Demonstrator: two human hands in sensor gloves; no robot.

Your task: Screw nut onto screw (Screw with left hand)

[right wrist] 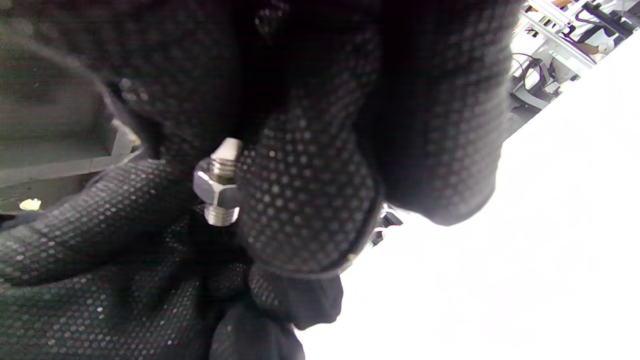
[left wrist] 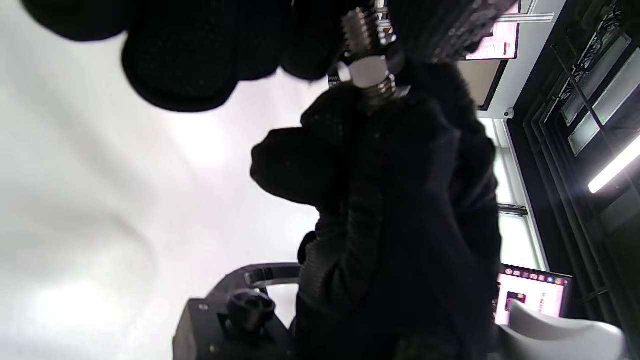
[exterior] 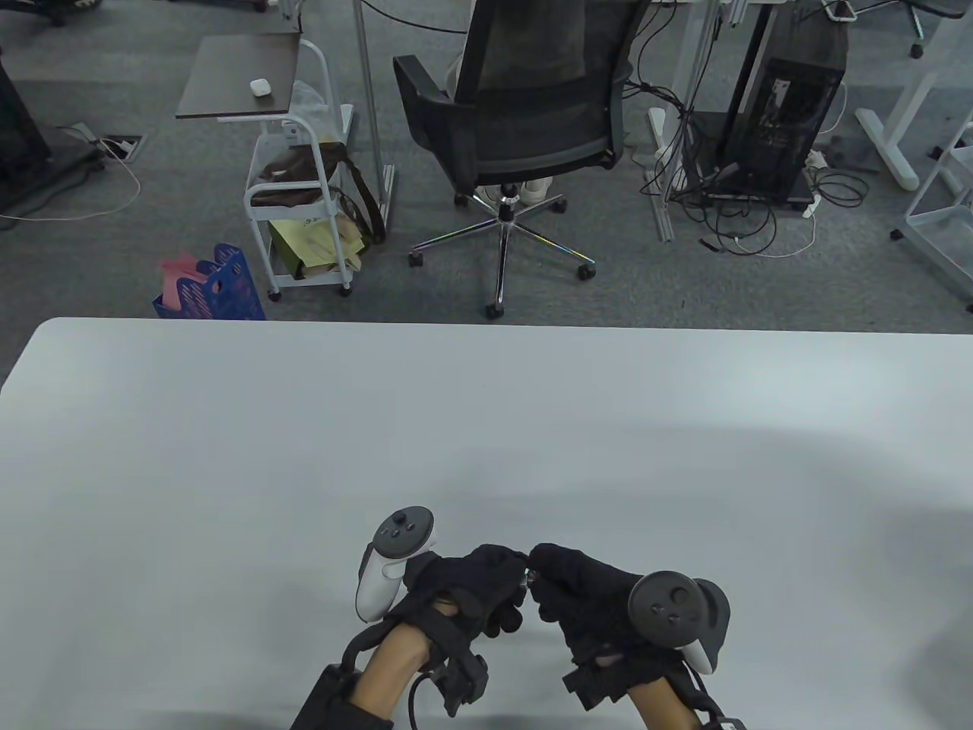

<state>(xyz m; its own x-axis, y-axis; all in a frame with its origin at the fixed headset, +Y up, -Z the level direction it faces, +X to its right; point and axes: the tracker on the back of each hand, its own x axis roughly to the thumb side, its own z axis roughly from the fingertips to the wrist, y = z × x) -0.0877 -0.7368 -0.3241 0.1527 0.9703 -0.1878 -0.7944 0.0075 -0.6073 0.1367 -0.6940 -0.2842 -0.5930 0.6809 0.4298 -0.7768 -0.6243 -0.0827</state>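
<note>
My two gloved hands meet low in the middle of the white table. Between them is a silver screw with a hex nut threaded partway along it. In the table view only a glint of the screw shows between the fingertips. My left hand grips one end of the screw. My right hand closes around the other end, with a finger pressed against the nut. The screw's tip sticks out past the nut. Both are held above the table.
Beyond the table's far edge stand an office chair, a white rolling cart and a blue basket. A computer tower with loose cables is at the far right.
</note>
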